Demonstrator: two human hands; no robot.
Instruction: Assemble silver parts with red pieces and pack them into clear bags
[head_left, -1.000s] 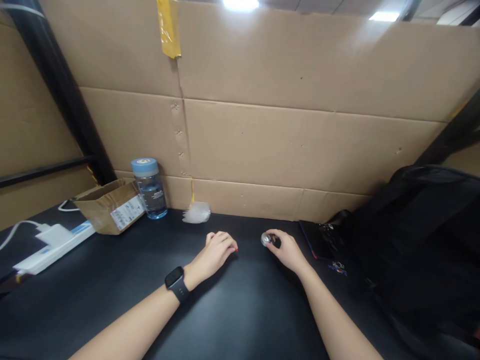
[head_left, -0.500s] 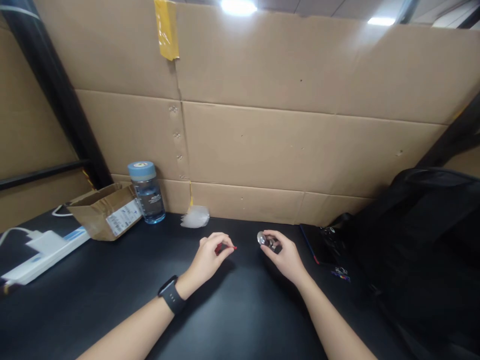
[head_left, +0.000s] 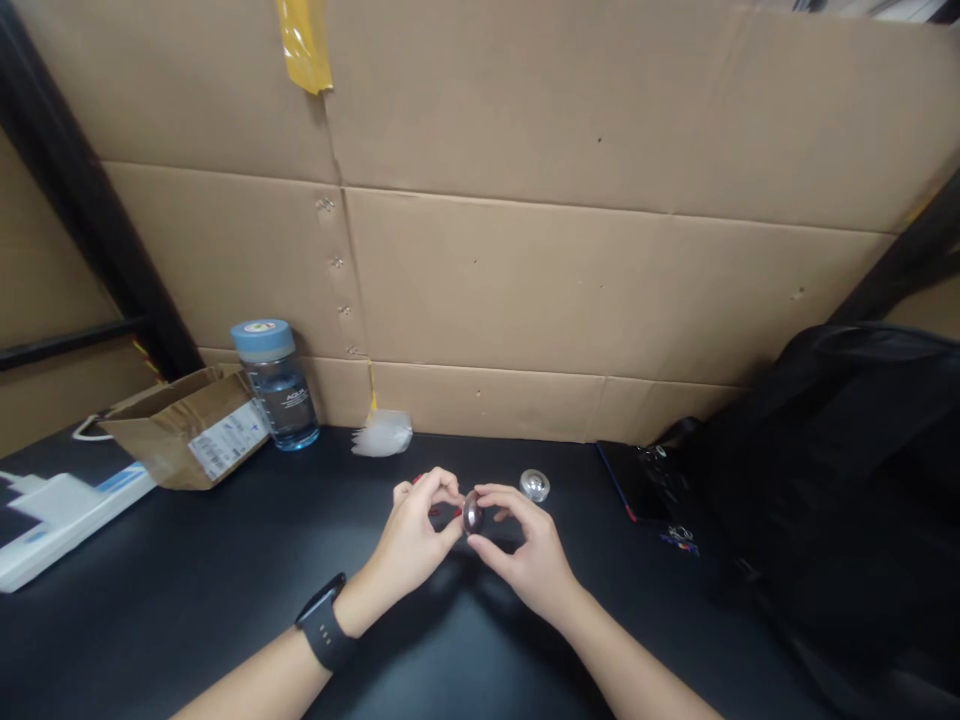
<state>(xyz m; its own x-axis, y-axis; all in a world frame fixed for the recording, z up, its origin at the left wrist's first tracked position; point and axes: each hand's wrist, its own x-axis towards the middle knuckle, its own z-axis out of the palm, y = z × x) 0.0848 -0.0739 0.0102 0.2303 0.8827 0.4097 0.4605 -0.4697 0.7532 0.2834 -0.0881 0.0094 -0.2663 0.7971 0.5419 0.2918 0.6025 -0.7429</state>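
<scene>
My left hand (head_left: 414, 535) and my right hand (head_left: 525, 556) meet above the black tabletop (head_left: 225, 590). Between their fingertips sits a small dark rounded piece (head_left: 472, 514), which my right hand pinches. A small red thing (head_left: 435, 510) shows between the fingers of my left hand. A shiny round cap-like piece (head_left: 535, 485) lies on the table just beyond my right hand, apart from it. A black watch (head_left: 324, 634) is on my left wrist.
A cardboard wall (head_left: 525, 250) closes off the back. At its foot stand a blue-lidded water bottle (head_left: 274, 385), a brown paper parcel (head_left: 187, 435) and a white crumpled scrap (head_left: 382, 436). A white power strip (head_left: 60, 510) lies far left; a black bag (head_left: 840, 480) fills the right.
My hands have come together at the middle. The shiny round piece that my right hand held now lies on the table, and a dark piece is between my fingertips. The view tilted down.
</scene>
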